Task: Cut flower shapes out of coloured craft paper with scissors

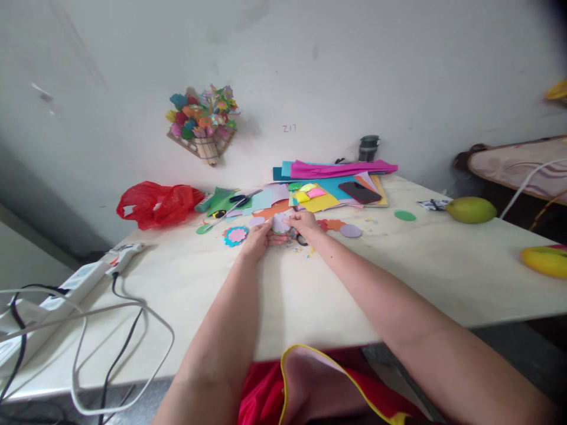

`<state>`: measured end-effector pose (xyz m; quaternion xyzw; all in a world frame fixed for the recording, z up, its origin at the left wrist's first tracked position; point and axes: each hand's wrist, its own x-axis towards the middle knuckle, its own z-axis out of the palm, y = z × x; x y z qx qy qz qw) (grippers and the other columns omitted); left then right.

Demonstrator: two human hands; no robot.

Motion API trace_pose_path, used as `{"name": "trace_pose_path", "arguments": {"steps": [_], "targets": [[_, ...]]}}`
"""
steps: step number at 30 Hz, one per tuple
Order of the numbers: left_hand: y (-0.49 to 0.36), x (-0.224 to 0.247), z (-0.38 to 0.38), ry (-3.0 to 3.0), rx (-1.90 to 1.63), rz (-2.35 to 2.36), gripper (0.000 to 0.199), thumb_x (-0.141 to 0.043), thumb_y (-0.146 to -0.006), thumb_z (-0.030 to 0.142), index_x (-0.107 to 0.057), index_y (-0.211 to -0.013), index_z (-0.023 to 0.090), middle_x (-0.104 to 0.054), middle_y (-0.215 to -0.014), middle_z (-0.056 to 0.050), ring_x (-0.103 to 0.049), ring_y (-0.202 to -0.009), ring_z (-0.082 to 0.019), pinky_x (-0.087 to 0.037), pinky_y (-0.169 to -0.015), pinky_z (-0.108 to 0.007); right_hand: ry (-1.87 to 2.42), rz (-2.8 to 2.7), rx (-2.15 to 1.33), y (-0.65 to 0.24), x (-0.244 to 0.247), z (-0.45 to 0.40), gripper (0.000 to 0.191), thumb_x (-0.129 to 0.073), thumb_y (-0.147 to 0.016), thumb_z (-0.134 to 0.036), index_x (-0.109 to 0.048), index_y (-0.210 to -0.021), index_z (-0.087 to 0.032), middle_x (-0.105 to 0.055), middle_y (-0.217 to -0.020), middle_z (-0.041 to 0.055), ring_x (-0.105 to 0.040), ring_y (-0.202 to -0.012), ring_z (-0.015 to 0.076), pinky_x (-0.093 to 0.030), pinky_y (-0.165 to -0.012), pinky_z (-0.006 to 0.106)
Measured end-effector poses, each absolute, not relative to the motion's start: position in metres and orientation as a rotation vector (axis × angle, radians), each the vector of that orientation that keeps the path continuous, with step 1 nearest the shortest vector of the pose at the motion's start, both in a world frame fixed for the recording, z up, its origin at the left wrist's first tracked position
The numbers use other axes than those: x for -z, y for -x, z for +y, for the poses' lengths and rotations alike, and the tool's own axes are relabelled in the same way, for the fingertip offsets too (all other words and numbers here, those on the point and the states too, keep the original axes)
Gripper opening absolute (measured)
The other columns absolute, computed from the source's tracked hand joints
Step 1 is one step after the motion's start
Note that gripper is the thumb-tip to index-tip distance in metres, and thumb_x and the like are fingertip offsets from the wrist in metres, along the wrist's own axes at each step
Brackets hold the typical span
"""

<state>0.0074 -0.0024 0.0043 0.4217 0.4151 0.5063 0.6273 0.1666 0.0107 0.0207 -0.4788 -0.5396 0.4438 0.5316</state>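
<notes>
A small light purple paper piece (280,222) is held between both hands above the middle of the table. My left hand (259,239) grips its left side, fingers closed beneath it. From the right, my right hand (305,224) pinches its upper edge. A blue, scalloped paper flower with a pink centre (236,236) lies left of my left hand. Just below my right hand is a dark round roll (302,239), partly hidden. Orange scalloped paper (335,225) and a purple paper oval (351,231) lie to the right, with small paper scraps (305,252) nearer me.
Behind the hands are coloured sheets (328,202), a phone (359,192) and scissors (241,199). A red plastic bag (157,203) sits at the back left. Power strips (57,307) and looping cables occupy the left side. A green mango (471,210) rests at the right.
</notes>
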Motion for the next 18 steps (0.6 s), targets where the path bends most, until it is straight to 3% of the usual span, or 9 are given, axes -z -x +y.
{"name": "trace_pose_path", "arguments": {"steps": [7, 13, 18], "targets": [[-0.0089, -0.0082, -0.0059, -1.042, -1.100, 1.006, 0.031, -0.063, -0.094, 0.038, -0.067, -0.084, 0.008, -0.074, -0.067, -0.015, -0.074, -0.058, -0.023, -0.059, -0.051, -0.026, 1.137, -1.303, -1.052, -0.1658, -0.0203, 0.0122, 0.032, -0.074, -0.065, -0.020, -0.049, -0.046, -0.019, -0.041, -0.043, -0.0087, -0.035, -0.041, 0.0063, -0.029, -0.043, 0.022], [-0.0081, -0.0085, -0.0083, -1.063, -1.099, 0.959, 0.016, -0.076, -0.081, 0.017, -0.061, -0.076, 0.011, -0.075, -0.070, -0.014, -0.074, -0.058, -0.021, -0.060, -0.055, -0.026, 1.121, -1.326, -1.051, -0.1661, -0.0203, 0.0113, 0.033, -0.074, -0.064, -0.019, -0.047, -0.046, -0.020, -0.041, -0.043, -0.0090, -0.035, -0.041, 0.0062, -0.029, -0.043, 0.022], [-0.0069, -0.0069, -0.0078, -1.061, -1.103, 0.934, 0.010, -0.074, -0.077, 0.008, -0.064, -0.077, 0.008, -0.076, -0.073, -0.016, -0.074, -0.059, -0.022, -0.060, -0.057, -0.026, 1.133, -1.359, -1.047, -0.1657, -0.0211, 0.0105, 0.031, -0.075, -0.064, -0.020, -0.048, -0.048, -0.019, -0.043, -0.045, -0.0078, -0.039, -0.043, 0.0073, -0.032, -0.044, 0.022]]}}
